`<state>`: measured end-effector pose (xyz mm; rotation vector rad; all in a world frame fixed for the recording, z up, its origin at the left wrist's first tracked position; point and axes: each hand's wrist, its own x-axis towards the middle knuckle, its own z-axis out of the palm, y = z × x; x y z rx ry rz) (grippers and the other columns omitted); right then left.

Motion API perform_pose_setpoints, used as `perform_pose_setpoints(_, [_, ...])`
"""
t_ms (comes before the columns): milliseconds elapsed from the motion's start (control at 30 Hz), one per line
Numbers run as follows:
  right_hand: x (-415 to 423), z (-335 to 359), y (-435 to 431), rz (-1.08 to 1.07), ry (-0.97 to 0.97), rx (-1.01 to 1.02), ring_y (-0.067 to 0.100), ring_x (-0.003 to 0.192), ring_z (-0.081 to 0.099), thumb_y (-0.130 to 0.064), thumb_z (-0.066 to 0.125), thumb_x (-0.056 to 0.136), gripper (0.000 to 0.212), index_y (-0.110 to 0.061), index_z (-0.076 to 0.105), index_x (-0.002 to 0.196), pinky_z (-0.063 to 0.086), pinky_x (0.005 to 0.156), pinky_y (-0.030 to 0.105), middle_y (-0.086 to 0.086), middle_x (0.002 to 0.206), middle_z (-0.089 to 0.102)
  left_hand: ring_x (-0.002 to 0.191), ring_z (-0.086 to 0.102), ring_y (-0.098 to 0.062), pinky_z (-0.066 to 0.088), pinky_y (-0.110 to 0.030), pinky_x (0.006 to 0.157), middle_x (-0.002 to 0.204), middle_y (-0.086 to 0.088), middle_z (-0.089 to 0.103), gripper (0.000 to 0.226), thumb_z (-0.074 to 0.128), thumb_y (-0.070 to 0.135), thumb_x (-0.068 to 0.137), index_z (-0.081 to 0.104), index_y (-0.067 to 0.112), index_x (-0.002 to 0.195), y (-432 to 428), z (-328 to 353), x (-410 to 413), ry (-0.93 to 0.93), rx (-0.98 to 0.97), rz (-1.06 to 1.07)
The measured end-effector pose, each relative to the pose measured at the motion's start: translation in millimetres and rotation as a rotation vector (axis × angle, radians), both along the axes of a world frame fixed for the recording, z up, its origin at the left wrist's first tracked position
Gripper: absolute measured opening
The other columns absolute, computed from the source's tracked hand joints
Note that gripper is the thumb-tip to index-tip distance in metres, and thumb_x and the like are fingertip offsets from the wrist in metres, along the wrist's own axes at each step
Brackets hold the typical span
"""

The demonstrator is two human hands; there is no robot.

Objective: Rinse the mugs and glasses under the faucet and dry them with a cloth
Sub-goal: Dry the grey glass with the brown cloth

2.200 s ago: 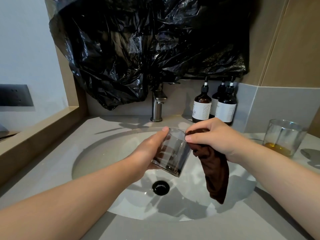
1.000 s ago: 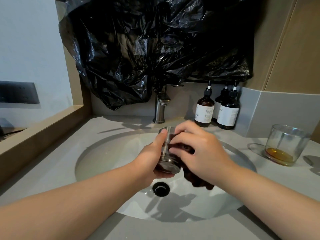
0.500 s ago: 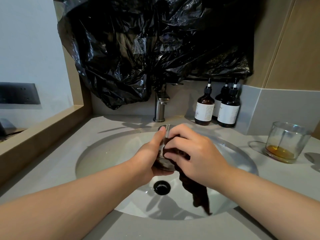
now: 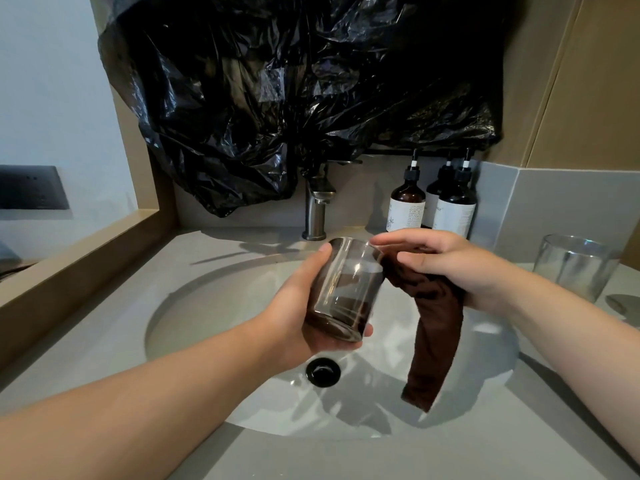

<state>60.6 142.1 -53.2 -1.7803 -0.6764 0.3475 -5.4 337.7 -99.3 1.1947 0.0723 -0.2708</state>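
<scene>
Black plastic sheeting (image 4: 294,98) hangs above your sink (image 4: 207,306) and drapes the faucet (image 4: 317,209). The three brown pump bottles (image 4: 407,206) carry white labels whose print is too small to read. A second glass (image 4: 575,268) stands on the counter at right. Your left hand (image 4: 294,317) grips the glass (image 4: 346,289), tilted over the basin. Your right hand (image 4: 460,268), pressed against it a moment ago, now holds the brown cloth (image 4: 433,334) beside its rim.

dim indoor light, soft shadows in the sink (image 4: 194,317), glare on black plastic (image 4: 277,98), wide-angle edge bending.
</scene>
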Motion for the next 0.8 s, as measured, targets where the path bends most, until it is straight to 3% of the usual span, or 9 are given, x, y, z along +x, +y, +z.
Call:
perform_pose_setpoints(133, [-8.5,0.5,8.1,0.044,-0.019,-0.039,0.014,0.084,0.068,-0.018,0.066,0.076,0.022,-0.021,0.072,0.097,0.053,0.069,0.021,0.002,0.095,0.073,0.067,0.066,-0.031,0.051,-0.035,0.066,0.088,-0.02,0.068,0.074,0.042,0.068,0.084,0.066,0.003,0.111,3.5,1.2,0.1,0.056,-0.03,-0.062])
perform_pose_setpoints(233, [-12.2,-6.4,16.4,-0.058,-0.088,-0.054,0.014,0.075,0.064,-0.017,0.071,0.076,0.005,-0.017,0.074,0.079,0.049,0.07,0.025,0.005,0.08,0.069,0.078,0.069,-0.035,0.056,-0.038,0.07,0.094,-0.022,0.069,0.077,0.043,0.069,0.081,0.066,0.003,0.113,8.3,1.2,1.8,0.076,0.047,-0.106])
perform_pose_setpoints(333, [-13.7,-6.5,19.4,-0.096,-0.051,-0.056,0.015,0.066,0.057,-0.009,0.069,0.079,0.008,-0.003,0.067,0.076,0.046,0.067,0.028,0.006,0.069,0.059,0.094,0.069,-0.038,0.056,-0.043,0.08,0.105,-0.02,0.07,0.071,0.045,0.068,0.081,0.061,0.011,0.121,9.0,-0.9,7.0,0.071,0.181,-0.067])
perform_pose_setpoints(467, [-15.9,-5.5,26.2,-0.181,-0.084,-0.126,0.011,0.061,0.058,-0.006,0.069,0.08,0.014,-0.012,0.069,0.067,0.046,0.064,0.023,0.0,0.062,0.062,0.098,0.069,-0.028,0.052,-0.047,0.093,0.109,-0.009,0.07,0.053,0.046,0.064,0.087,0.057,0.026,0.122,5.1,-3.6,14.9,-0.071,0.44,0.127])
perform_pose_setpoints(600, [-14.7,-8.9,29.7,-0.253,-0.117,-0.158,0.015,0.063,0.058,-0.009,0.073,0.078,0.021,-0.018,0.068,0.059,0.045,0.067,0.026,-0.002,0.058,0.062,0.095,0.064,-0.017,0.052,-0.039,0.089,0.108,0.001,0.065,0.049,0.046,0.066,0.085,0.054,0.03,0.117,-4.9,-3.2,7.3,-0.185,0.709,0.201])
perform_pose_setpoints(800, [-14.4,-13.4,33.6,-0.256,-0.09,-0.136,0.017,0.066,0.056,-0.014,0.074,0.077,0.018,-0.017,0.067,0.061,0.043,0.07,0.03,0.0,0.06,0.06,0.093,0.065,-0.021,0.057,-0.046,0.084,0.099,-0.002,0.067,0.045,0.049,0.063,0.085,0.054,0.028,0.113,-9.4,-3.8,1.1,-0.187,0.691,0.197])
